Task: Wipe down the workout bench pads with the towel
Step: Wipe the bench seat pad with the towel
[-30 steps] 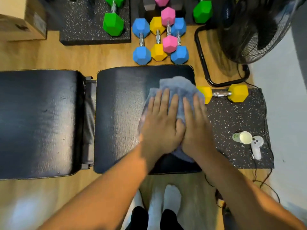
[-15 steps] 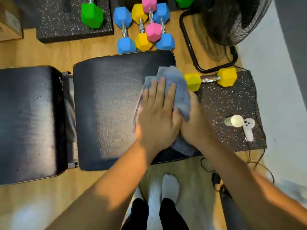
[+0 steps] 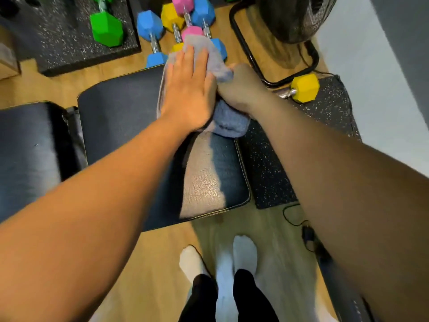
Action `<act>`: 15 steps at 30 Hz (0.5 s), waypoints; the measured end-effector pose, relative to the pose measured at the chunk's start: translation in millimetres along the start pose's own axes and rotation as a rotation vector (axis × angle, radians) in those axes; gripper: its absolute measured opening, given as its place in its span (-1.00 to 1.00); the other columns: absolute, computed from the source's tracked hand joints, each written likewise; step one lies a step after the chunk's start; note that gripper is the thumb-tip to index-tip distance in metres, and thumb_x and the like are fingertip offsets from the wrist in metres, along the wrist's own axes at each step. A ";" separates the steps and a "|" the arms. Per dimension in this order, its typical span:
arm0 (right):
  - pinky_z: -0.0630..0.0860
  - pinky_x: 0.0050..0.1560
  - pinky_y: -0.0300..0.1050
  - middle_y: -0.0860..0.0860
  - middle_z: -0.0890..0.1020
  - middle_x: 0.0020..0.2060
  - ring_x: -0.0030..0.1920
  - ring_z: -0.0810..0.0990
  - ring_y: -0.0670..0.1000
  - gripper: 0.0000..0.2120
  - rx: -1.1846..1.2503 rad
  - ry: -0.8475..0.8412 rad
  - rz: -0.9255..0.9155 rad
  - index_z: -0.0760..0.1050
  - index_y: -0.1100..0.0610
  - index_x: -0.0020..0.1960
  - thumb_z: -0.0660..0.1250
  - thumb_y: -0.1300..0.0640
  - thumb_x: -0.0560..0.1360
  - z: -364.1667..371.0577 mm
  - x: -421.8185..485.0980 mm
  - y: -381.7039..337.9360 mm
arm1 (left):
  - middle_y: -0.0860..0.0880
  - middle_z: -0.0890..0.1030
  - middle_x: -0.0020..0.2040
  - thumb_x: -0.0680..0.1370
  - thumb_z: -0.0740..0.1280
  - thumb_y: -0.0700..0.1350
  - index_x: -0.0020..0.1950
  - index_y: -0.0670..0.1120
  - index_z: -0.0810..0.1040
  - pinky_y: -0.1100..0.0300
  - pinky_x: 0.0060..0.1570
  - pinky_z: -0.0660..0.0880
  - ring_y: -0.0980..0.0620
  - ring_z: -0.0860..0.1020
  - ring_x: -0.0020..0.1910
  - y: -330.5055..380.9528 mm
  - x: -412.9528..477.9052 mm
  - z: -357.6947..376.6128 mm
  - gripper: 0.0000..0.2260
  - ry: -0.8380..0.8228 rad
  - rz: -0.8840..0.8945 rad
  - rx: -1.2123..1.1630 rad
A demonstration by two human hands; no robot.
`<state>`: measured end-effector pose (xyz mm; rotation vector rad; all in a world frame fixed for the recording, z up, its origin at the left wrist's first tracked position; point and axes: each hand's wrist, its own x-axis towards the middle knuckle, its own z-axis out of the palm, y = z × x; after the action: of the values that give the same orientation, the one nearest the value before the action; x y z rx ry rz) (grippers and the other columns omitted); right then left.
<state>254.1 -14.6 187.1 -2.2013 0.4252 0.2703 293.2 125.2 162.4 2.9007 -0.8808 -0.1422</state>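
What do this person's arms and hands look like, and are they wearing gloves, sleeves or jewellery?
Both arms are bare as far as the view shows: no sleeves reach the forearms. The left hand and the right hand have no gloves. No rings, watch or wristbands show, though the right hand's fingers are mostly hidden. Lower down the person wears black trousers and white socks.

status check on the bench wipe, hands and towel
Left hand flat on towel, right hand bunching its edge. Towel at far edge of seat pad. Dumbbells just beyond; nothing blocking.
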 end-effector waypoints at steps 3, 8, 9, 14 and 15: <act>0.46 -0.12 -0.11 0.02 0.64 -0.09 -0.06 0.59 0.02 -0.80 0.151 0.017 0.019 0.52 0.15 -0.01 0.36 0.04 0.46 5.6 -49.4 22.0 | -0.28 0.11 0.55 0.62 -0.10 0.05 0.55 -0.20 0.12 -0.17 0.49 0.01 -0.26 0.06 0.54 32.2 -54.0 0.7 -0.45 0.071 -0.047 -0.233; 0.42 -0.16 -0.40 -0.01 0.67 0.00 0.02 0.61 -0.03 -0.60 0.220 -0.012 0.051 0.48 0.08 0.23 0.42 0.14 0.41 17.2 -150.8 62.3 | -0.22 0.01 0.58 0.65 0.03 0.04 0.57 -0.16 0.13 -0.18 0.51 -0.05 -0.20 -0.07 0.57 82.4 -149.0 -2.6 -0.48 0.043 0.029 -0.347; 0.43 -0.13 -0.44 -0.05 0.66 0.00 0.01 0.61 -0.08 -0.56 0.229 -0.013 0.065 0.46 0.05 0.27 0.42 0.12 0.41 20.5 -166.2 67.2 | -0.21 -0.01 0.59 0.65 0.04 0.04 0.57 -0.16 0.12 -0.18 0.51 -0.06 -0.20 -0.09 0.57 87.1 -160.7 -4.1 -0.48 0.021 0.053 -0.345; 0.38 0.29 -0.24 -0.11 0.36 0.39 0.34 0.38 -0.16 -0.19 0.207 -0.005 0.022 0.07 -0.08 0.51 0.34 -0.14 0.35 47.4 -222.1 88.7 | -0.26 0.03 0.57 0.62 0.08 0.17 0.56 -0.16 0.08 -0.17 0.49 -0.05 -0.27 -0.05 0.56 83.1 -197.0 4.2 -0.38 -0.021 0.212 -0.241; 0.34 0.32 -0.23 -0.10 0.27 0.43 0.39 0.30 -0.15 -0.12 0.127 -0.005 -0.028 -0.03 -0.10 0.53 0.37 -0.13 0.35 50.6 -228.9 93.4 | -0.29 0.04 0.56 0.60 0.14 0.19 0.56 -0.16 0.06 -0.16 0.49 -0.05 -0.29 -0.04 0.55 80.4 -204.5 9.0 -0.34 -0.023 0.251 -0.212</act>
<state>4.9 19.0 166.2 -2.0805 0.3971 0.2277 78.8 172.2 175.8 2.5752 -1.1479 -0.2316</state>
